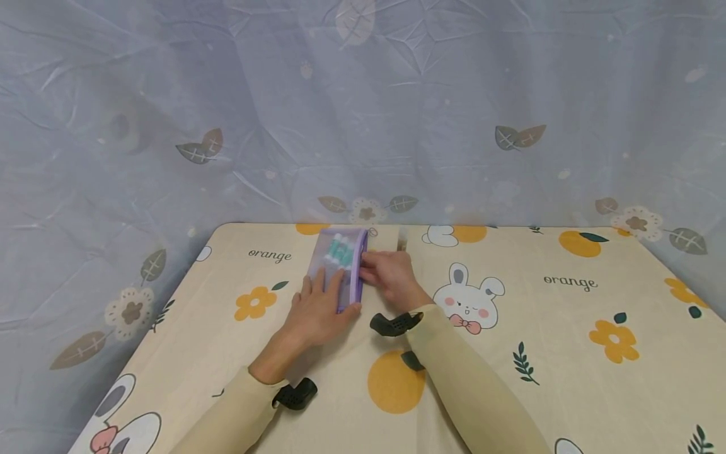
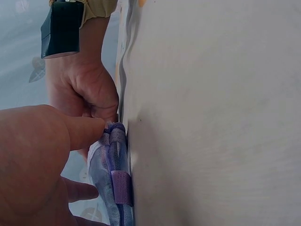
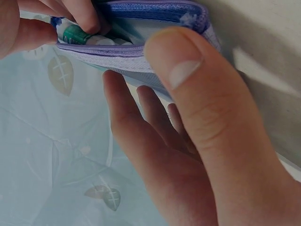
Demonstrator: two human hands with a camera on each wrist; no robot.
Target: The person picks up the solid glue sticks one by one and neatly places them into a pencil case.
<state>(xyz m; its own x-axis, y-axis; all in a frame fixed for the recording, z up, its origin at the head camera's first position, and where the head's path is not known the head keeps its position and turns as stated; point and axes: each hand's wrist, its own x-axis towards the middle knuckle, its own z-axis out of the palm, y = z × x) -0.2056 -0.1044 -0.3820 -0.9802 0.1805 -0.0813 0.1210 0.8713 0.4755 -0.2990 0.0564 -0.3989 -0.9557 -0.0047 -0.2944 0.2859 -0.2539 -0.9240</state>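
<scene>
A mesh zip pouch with purple edging [image 1: 357,271] lies near the table's back edge, with several white and green tubes [image 1: 339,252] inside. My left hand [image 1: 320,312] holds its near end, fingers spread over the mesh and thumb at the corner. In the left wrist view that thumb [image 2: 87,132] touches the end of the zip, above a small purple tab [image 2: 122,187]. My right hand [image 1: 391,277] grips the zip side. In the right wrist view the opening gapes; my right thumb [image 3: 183,61] lies over its lip and the fingers stretch beneath. Tubes [image 3: 77,35] show inside.
A patterned cloth [image 1: 510,391] with rabbits, oranges and flowers covers the table. Behind it hangs a pale blue-grey curtain [image 1: 454,126] with printed leaves. Black wrist cameras [image 1: 296,394] sit at both sleeves.
</scene>
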